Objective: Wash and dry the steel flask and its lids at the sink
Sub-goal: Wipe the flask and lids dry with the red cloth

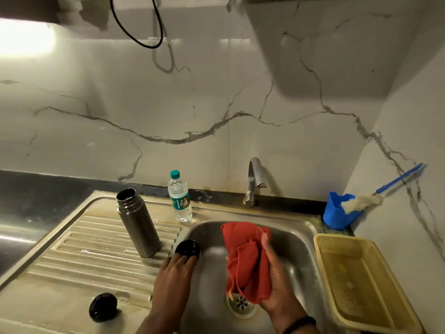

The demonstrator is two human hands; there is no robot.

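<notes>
**Left hand on black lid at basin edge, right hand holding red cloth over sink**

Left hand (174, 271): fingertips on the near side of a black lid (187, 249) sitting at the lip between drainboard (79, 251) and sink (301, 237) basin. Fingers look extended; can't tell if they're curling round it or just touching.

Right hand (277, 283): fingers and thumb wrapped round a bunched red cloth (245, 256), held over the basin, above the drain (240, 303). Anything inside the cloth is hidden.

Steel flask (137, 221): upright on the drainboard, mouth open, no lid on. Just left of and behind the lid under the left hand, not touching it.

Second black lid (103, 307): on the flat near-left part of the drainboard, well apart from both hands.

Around:
- plastic water bottle (180, 197), teal cap, upright on the sink's back rim, between flask and tap (255, 179)
- blue holder (337, 210) in the back right corner, with a blue-handled bottle brush (361, 201) leaning in it against the wall
- yellow perforated basket (361, 278) on the counter right of the basin, lower corner cut off by the frame

Black cable (137, 32) hangs on the wall up top. Dark wristband (299, 323) on the right wrist. Hands and cloth are motion-blurred.
</notes>
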